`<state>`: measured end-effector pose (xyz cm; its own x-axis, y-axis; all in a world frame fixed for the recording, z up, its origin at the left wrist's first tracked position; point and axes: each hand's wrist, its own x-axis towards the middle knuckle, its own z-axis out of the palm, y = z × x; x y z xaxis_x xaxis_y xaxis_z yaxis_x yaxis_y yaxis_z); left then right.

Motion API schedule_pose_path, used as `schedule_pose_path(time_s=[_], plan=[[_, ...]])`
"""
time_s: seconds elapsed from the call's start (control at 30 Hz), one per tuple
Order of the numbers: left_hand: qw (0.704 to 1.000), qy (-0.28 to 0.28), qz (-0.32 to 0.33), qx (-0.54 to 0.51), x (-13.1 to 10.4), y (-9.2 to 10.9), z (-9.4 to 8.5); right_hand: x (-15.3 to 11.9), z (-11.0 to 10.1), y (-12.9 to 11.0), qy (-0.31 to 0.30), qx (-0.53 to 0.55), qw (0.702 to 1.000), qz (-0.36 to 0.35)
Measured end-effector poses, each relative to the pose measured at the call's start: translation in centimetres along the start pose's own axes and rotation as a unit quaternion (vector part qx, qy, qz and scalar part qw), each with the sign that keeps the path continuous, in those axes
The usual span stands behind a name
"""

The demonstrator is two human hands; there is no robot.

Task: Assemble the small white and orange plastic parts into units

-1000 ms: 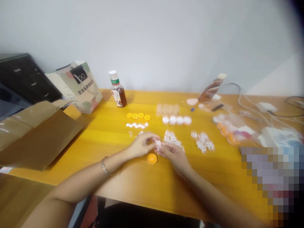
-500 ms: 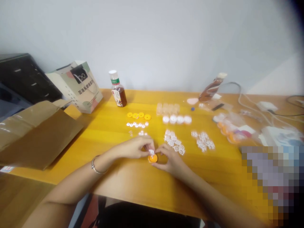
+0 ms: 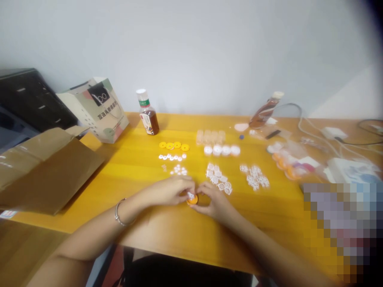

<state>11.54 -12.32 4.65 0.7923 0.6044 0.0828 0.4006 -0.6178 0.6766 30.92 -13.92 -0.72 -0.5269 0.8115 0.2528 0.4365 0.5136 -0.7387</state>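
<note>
Near the table's front edge, an orange round piece (image 3: 192, 200) sits between my two hands. My left hand (image 3: 178, 189) pinches a small white plastic part (image 3: 190, 195) at the top of the orange piece; its exact shape is blurred. Thumb and fingers of my right hand (image 3: 213, 200) grip the orange piece from the right side. Just beyond my hands lie several small white pieces (image 3: 179, 169). White openwork plastic parts (image 3: 218, 175) form a loose group ahead of my right hand, and a second group of similar parts (image 3: 255, 176) lies farther right.
Yellow discs (image 3: 170, 146), white round pieces (image 3: 222, 150) and clear cups (image 3: 211, 137) stand in rows beyond. A cardboard box (image 3: 48, 167), paper bag (image 3: 103, 109) and drink bottle (image 3: 149, 119) are at left. Another bottle (image 3: 266, 111), cables and plastic-wrapped pieces (image 3: 289, 163) occupy the right.
My left hand has lowered the white part onto the orange piece, covering more of it. My right hand keeps its place around the orange piece.
</note>
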Motion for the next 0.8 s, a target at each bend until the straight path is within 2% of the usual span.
schedule_pose_path(time_s=[0.3, 0.63, 0.73, 0.8], plan=[[0.998, -0.005, 0.019, 0.065, 0.2, 0.8, 0.8, 0.0, 0.1, -0.1, -0.012, -0.002, 1.0, 0.001], [0.998, 0.039, 0.008, 0.045, 0.0, 0.0, 1.4, 0.0, 0.3, 0.0, -0.004, -0.001, 1.0, 0.0], [0.999, 0.041, 0.001, 0.012, 0.1, 0.0, 0.8, 0.0, 0.2, 0.0, 0.008, 0.015, 1.0, 0.006], [1.0, 0.015, 0.003, -0.023, 0.4, -0.2, -0.4, 0.0, 0.1, -0.1, 0.017, 0.039, 0.999, 0.022]])
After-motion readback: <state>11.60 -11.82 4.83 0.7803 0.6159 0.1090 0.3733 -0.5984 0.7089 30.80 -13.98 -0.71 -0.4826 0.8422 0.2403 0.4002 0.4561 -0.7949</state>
